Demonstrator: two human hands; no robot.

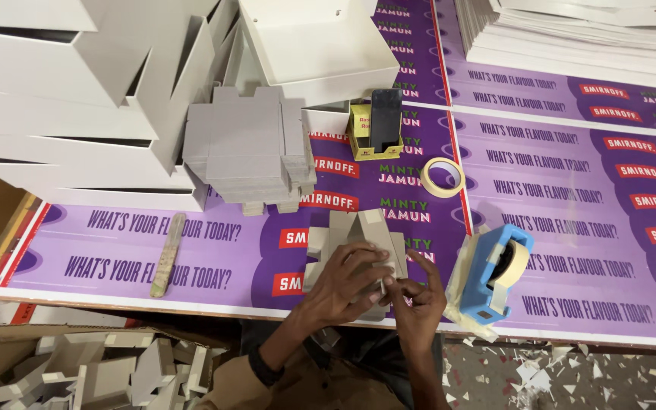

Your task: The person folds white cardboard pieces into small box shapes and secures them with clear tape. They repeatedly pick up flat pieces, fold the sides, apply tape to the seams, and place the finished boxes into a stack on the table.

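Pressing down on a grey cardboard blank [354,243], the left hand [343,281] lies flat over its lower part, with the fingers spread a little and bent at the tips. The right hand [419,296] meets it at the blank's right lower edge; its thumb and first fingers are pinched close together there, on the cardboard edge or on something small that I cannot make out, and one finger points up and away. The blank lies at the near edge of the purple printed table cover [571,228], directly in front of the person.

Just to the right of the right hand stands a blue tape dispenser [491,277] with a roll of pale tape in it. Further back, a loose roll of masking tape [443,177] lies flat. Behind it is a small yellow box [373,140] holding a dark phone [386,114] upright. A stack of the same grey blanks [248,148] sits behind the hands, and white open boxes [77,114] are piled at the left. A wooden stick [168,254] lies on the cover to the left.
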